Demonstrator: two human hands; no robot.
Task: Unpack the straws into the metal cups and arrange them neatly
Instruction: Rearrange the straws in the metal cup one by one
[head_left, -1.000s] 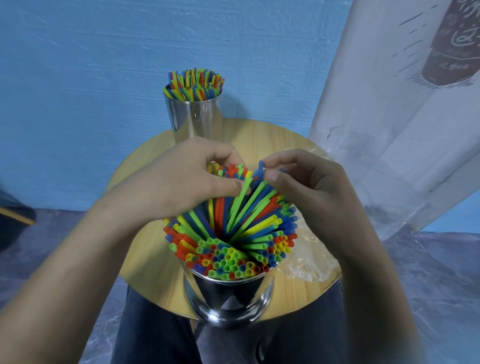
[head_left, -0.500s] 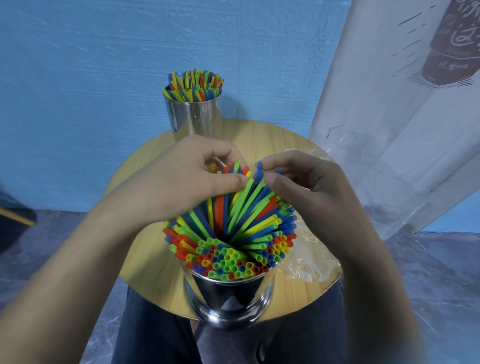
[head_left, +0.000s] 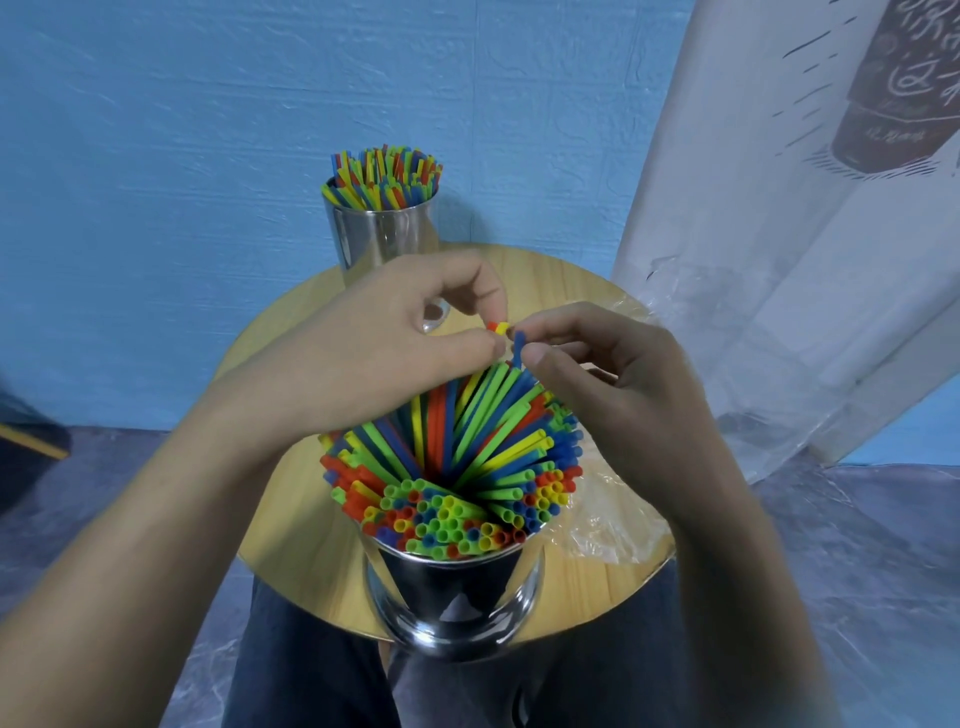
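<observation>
I saw the near cup (head_left: 457, 597) standing at the front edge of the round table (head_left: 597, 587), packed with coloured straws (head_left: 457, 467) that fanned outward. Above the cup's far side, my left hand (head_left: 374, 353) pinched the tips of a yellow straw (head_left: 501, 328) and a red one between thumb and forefinger. Just beside it, my right hand (head_left: 613, 384) pinched a blue straw (head_left: 518, 343) the same way. Behind the near cup stood a second cup (head_left: 384, 239), also full of straws. Crumpled clear wrapping (head_left: 608, 519) lay to the near cup's right.
</observation>
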